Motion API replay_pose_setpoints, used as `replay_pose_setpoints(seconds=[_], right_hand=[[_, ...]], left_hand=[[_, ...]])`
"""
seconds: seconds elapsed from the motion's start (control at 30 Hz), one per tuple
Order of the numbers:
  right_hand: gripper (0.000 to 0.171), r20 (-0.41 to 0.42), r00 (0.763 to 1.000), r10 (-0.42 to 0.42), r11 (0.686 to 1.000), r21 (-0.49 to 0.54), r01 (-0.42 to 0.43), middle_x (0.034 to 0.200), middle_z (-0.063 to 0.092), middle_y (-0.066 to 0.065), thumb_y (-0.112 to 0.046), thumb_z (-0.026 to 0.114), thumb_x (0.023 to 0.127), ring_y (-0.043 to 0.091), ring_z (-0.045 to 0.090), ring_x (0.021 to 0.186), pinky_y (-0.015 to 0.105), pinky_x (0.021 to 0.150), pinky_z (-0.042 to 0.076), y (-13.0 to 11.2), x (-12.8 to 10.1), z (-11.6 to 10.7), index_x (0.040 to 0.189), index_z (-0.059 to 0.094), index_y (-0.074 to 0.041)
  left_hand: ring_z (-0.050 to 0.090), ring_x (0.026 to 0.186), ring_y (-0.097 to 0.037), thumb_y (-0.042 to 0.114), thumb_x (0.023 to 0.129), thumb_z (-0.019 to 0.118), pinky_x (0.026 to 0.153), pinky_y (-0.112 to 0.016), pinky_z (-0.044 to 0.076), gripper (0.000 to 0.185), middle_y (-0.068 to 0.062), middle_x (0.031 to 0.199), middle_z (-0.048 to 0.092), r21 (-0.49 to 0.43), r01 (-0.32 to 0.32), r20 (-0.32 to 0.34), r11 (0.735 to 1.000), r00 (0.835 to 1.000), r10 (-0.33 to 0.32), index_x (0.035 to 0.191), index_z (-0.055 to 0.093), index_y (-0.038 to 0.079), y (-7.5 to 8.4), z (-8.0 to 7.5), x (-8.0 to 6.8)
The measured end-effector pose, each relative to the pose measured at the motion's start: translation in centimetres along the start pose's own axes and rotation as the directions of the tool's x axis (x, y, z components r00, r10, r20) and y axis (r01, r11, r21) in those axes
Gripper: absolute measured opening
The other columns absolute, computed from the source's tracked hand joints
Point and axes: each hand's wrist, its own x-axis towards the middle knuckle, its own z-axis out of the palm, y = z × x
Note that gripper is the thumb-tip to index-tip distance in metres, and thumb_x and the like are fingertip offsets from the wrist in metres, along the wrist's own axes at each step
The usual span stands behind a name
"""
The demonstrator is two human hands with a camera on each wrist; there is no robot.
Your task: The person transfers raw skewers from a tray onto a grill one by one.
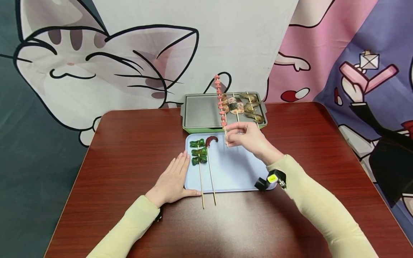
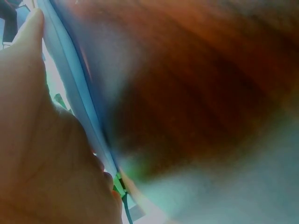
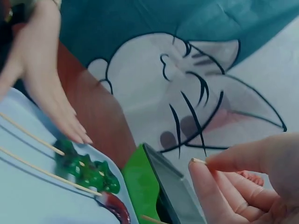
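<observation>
My right hand [image 1: 240, 138] pinches the lower end of a skewer of pink pieces [image 1: 220, 100] and holds it nearly upright above the far edge of the light blue tray [image 1: 235, 172]. In the right wrist view the stick's end [image 3: 198, 161] pokes out between my fingertips [image 3: 205, 186]. My left hand [image 1: 174, 177] lies flat on the table, fingers straight, against the tray's left edge [image 2: 74, 88]. On the tray lie a skewer of green pieces [image 1: 198, 152] and a skewer with a dark red piece [image 1: 211, 140]; both also appear in the right wrist view, green pieces [image 3: 86, 168] and red piece [image 3: 117, 207].
A green grill pan with a grey plate [image 1: 201, 114] stands behind the tray and carries several skewers of brownish food [image 1: 246, 105] on its right side. The wooden table [image 1: 129, 143] is backed by a cartoon cat cloth [image 1: 96, 61].
</observation>
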Motion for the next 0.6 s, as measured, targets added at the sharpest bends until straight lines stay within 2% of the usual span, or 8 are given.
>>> replay_pose_setpoints(seconds=[0.13,0.27,0.37,0.47,0.6], right_hand=[[0.039,0.025,0.996,0.091,0.994,0.064,-0.093,0.098,0.072,0.022,0.008,0.065,0.092,0.015,0.072,0.075,0.034,0.078,0.06,0.2,2.0,-0.2,0.129,0.058,0.018],[0.042,0.064,0.979,0.195,0.969,0.14,-0.202,0.095,0.072,0.017,0.009,0.063,0.094,0.015,0.073,0.077,0.03,0.08,0.059,0.7,3.3,-0.2,0.134,0.055,0.017],[0.042,0.075,0.969,0.235,0.955,0.168,-0.245,0.092,0.073,0.012,0.01,0.062,0.095,0.015,0.073,0.078,0.029,0.081,0.059,1.0,3.8,-0.2,0.136,0.054,0.017],[0.042,0.066,0.969,0.238,0.958,0.148,-0.246,0.1,0.072,0.021,0.01,0.062,0.095,0.015,0.073,0.076,0.029,0.08,0.059,1.2,4.0,-0.1,0.135,0.053,0.018],[0.04,0.046,0.972,0.229,0.971,0.059,-0.232,0.108,0.07,0.028,0.008,0.062,0.095,0.013,0.072,0.073,0.029,0.078,0.059,1.3,4.1,0.1,0.133,0.055,0.018]], left_hand=[[0.01,0.153,-0.036,0.079,0.082,0.061,0.122,-0.048,0.014,0.125,-0.027,0.165,0.012,0.011,0.009,0.02,1.0,1.0,-0.01,0.157,0.019,-0.011,0.2,-0.4,0.0],[0.01,0.153,-0.036,0.08,0.082,0.062,0.122,-0.048,0.014,0.125,-0.027,0.165,0.012,0.011,0.01,0.023,1.0,1.0,-0.01,0.157,0.019,-0.011,0.2,-0.5,-0.1],[0.01,0.153,-0.036,0.08,0.082,0.062,0.122,-0.049,0.014,0.125,-0.027,0.165,0.012,0.009,0.009,0.019,1.0,1.0,-0.01,0.157,0.02,-0.011,0.2,-0.5,-0.1],[0.011,0.153,-0.036,0.079,0.082,0.062,0.122,-0.049,0.015,0.125,-0.027,0.165,0.012,0.006,0.01,0.017,1.0,1.0,-0.01,0.157,0.02,-0.011,0.2,-0.5,-0.1],[0.012,0.153,-0.037,0.079,0.082,0.063,0.122,-0.049,0.015,0.124,-0.027,0.164,0.014,0.001,0.009,0.013,1.0,1.0,-0.009,0.156,0.021,-0.012,0.3,-0.6,-0.1]])
